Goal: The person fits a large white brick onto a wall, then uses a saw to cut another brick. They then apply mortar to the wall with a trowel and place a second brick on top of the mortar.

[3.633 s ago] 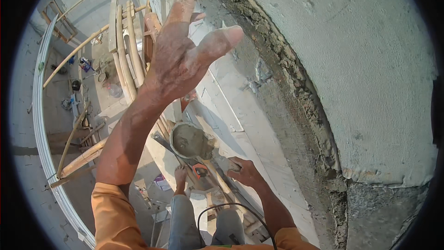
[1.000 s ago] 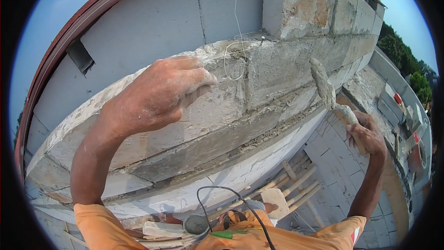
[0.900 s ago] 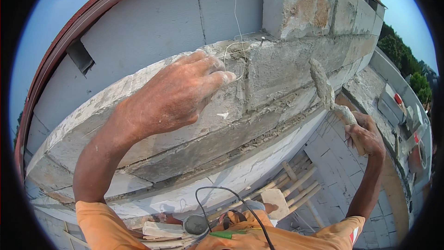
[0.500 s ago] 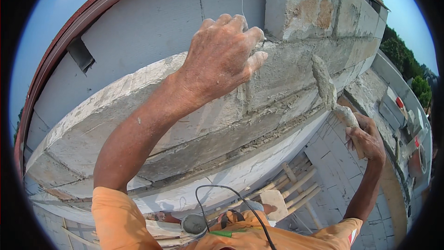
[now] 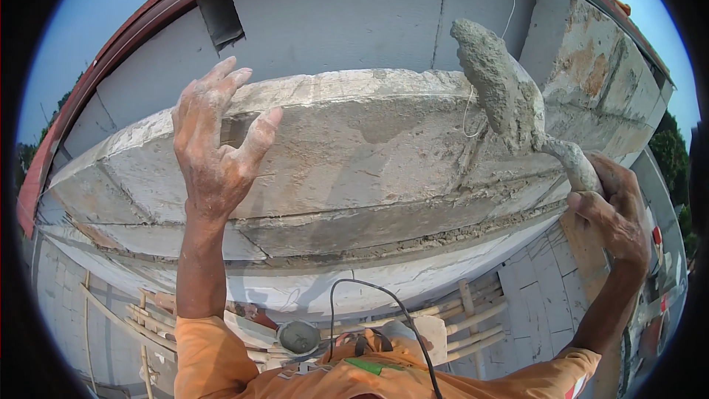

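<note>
My right hand [image 5: 620, 210] grips the mortar-crusted handle of a trowel [image 5: 506, 89]. Wet grey mortar coats the trowel's blade, which is raised in front of the right part of the block wall [image 5: 332, 148]. At the left, my left hand [image 5: 218, 137] is held up before the wall's top edge, fingers apart and dusty, with nothing in it. The wall is of pale blocks with smeared grey mortar along its joints. A thin white string [image 5: 512, 0] hangs from above, and its lower end curls against the wall beside the blade.
Taller blocks [image 5: 591, 52] rise at the right end of the wall. Behind it stands a grey panel wall [image 5: 332, 15] under a red roof edge. Below are bamboo poles [image 5: 473, 325] and a bucket of mortar [image 5: 299, 337]. A black cable [image 5: 369, 284] loops before my chest.
My left hand has let go of the string and moved left, its fingers now spread. My right hand has raised the trowel up against the wall's upper part. The view has shifted leftward.
</note>
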### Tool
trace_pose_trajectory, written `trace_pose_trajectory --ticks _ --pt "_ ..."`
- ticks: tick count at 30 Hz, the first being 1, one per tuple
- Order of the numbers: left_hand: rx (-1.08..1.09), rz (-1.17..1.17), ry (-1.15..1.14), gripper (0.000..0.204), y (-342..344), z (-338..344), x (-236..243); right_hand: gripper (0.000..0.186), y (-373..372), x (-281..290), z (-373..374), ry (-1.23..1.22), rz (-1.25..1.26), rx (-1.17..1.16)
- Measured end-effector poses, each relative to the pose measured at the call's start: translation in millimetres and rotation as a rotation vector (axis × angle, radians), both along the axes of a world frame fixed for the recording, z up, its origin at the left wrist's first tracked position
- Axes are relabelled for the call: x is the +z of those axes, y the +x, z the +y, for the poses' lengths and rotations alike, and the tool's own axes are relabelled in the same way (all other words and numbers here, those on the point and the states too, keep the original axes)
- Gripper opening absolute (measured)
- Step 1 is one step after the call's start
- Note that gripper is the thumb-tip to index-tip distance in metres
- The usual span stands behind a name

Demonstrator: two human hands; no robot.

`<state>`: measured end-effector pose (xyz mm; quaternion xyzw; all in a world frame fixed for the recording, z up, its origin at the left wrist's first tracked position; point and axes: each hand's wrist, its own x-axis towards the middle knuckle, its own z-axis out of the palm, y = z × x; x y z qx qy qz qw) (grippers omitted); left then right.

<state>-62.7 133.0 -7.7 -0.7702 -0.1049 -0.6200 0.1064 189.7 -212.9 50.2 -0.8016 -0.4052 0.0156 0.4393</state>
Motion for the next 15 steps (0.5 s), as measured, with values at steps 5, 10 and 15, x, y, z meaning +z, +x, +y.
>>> trace_pose_trajectory --ticks 5,10,15 --pt "0.3 0.159 0.075 0.051 -36 22 -11 0.052 -29 9 59 -0.11 -0.385 -0.05" --pt "0.201 0.176 -0.051 0.047 -42 31 -16 0.048 -20 -24 85 -0.096 -0.948 -0.252" --pt "0.13 0.087 -0.015 0.04 -37 36 -25 0.052 -21 -50 92 -0.105 -1.248 -0.372"
